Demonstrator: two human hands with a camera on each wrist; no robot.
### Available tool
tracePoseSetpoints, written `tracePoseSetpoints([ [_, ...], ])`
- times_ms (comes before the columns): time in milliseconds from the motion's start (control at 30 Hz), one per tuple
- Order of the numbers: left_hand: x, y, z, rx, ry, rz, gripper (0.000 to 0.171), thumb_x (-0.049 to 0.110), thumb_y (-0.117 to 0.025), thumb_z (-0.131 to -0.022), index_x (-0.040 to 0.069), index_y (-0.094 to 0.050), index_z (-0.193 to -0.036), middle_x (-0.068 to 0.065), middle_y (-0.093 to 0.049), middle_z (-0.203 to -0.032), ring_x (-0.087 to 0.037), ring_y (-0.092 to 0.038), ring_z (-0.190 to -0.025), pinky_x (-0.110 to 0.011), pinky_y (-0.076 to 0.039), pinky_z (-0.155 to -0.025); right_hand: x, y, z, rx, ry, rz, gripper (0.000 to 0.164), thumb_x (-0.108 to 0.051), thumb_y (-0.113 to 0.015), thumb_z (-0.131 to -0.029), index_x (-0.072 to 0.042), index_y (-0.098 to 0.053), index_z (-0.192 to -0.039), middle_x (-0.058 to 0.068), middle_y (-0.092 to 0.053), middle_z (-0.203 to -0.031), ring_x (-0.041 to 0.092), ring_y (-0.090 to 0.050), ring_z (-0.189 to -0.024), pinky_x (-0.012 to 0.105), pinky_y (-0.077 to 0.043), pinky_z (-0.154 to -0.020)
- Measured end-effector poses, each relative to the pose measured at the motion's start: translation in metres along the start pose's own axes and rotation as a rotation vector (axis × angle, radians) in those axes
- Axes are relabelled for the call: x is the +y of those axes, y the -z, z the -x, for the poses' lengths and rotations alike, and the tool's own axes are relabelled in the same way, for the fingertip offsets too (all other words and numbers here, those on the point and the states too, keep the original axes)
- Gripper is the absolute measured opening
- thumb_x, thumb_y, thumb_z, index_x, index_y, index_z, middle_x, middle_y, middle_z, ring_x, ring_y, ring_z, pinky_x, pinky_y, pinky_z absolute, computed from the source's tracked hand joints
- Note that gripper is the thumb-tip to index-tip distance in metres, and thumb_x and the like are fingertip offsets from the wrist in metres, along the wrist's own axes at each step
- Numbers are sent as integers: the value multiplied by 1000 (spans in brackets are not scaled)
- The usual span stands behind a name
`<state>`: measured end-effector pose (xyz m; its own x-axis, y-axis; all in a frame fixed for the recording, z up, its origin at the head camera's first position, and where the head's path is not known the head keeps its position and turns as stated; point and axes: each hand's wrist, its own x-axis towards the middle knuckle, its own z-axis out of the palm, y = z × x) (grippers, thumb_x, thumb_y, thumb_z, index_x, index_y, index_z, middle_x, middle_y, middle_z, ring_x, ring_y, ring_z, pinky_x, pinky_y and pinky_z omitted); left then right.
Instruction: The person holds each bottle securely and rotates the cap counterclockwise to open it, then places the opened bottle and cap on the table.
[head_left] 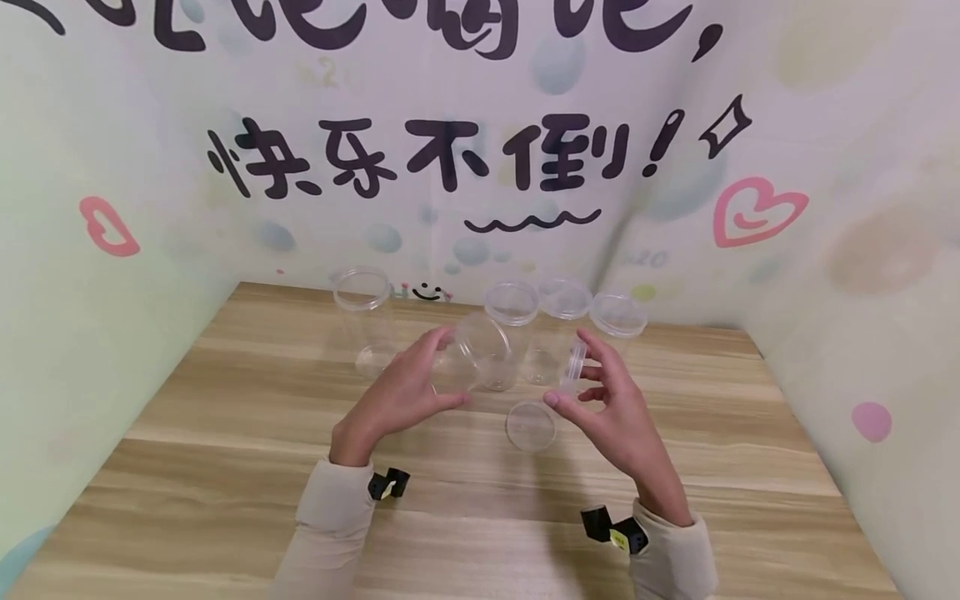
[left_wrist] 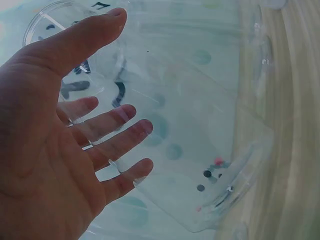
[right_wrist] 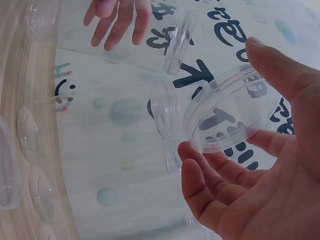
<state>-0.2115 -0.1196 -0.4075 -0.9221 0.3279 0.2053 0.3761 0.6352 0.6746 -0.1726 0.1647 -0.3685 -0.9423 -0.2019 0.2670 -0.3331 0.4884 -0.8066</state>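
Observation:
My left hand (head_left: 397, 387) grips a clear plastic jar (head_left: 453, 367) around its side. The jar is tilted, with its round rim facing right; in the left wrist view its see-through wall (left_wrist: 190, 145) extends past the fingers. Across from it, my right hand (head_left: 615, 408) holds a clear round lid (head_left: 576, 362) on edge between thumb and fingers. That lid (right_wrist: 232, 110) is apart from the jar's rim in the right wrist view. Between the hands, a second clear round lid (head_left: 530, 426) lies flat on the table.
One clear jar (head_left: 363, 321) stands at the back left of the wood-grain table (head_left: 247, 433). Several more, including a jar (head_left: 512, 304) behind the hands and another jar (head_left: 618, 315) at the right, stand near the printed back wall (head_left: 420, 250).

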Motion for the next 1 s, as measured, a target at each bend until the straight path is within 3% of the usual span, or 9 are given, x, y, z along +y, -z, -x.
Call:
tracePoseSetpoints([
  [233,-11,-2,-5,-6,48,39,92,32,-83,-81,10,-29,-152,-13,-48,-147,-30,-46,-136,-51,-39,-110,8,5,2,9,-12,6,82,-11,-81,-82,-16,-36,-151,9,-46,-143,33,-61,-118,30,-53,-84],
  [500,-19,-3,-10,-6,121,127,98,37,-81,-81,10,-21,-155,-17,-44,-149,-36,-43,-138,-56,-38,-109,14,11,2,-14,-77,59,84,-21,-82,-82,-17,-33,-150,12,-47,-145,35,-61,-120,49,-52,-91],
  [733,-28,-2,-14,31,155,159,98,39,-80,-82,9,-21,-154,-20,-43,-149,-36,-42,-138,-55,-37,-111,21,17,0,-43,-109,94,83,-22,-83,-81,-12,-34,-147,14,-50,-140,37,-59,-120,48,-49,-92],
  [1000,-35,-3,-14,61,167,201,100,42,-78,-83,9,-16,-154,-20,-41,-150,-36,-40,-139,-56,-35,-111,29,19,-1,-98,-207,85,83,-23,-84,-80,-9,-34,-144,20,-49,-139,39,-62,-108,46,-54,-86],
])
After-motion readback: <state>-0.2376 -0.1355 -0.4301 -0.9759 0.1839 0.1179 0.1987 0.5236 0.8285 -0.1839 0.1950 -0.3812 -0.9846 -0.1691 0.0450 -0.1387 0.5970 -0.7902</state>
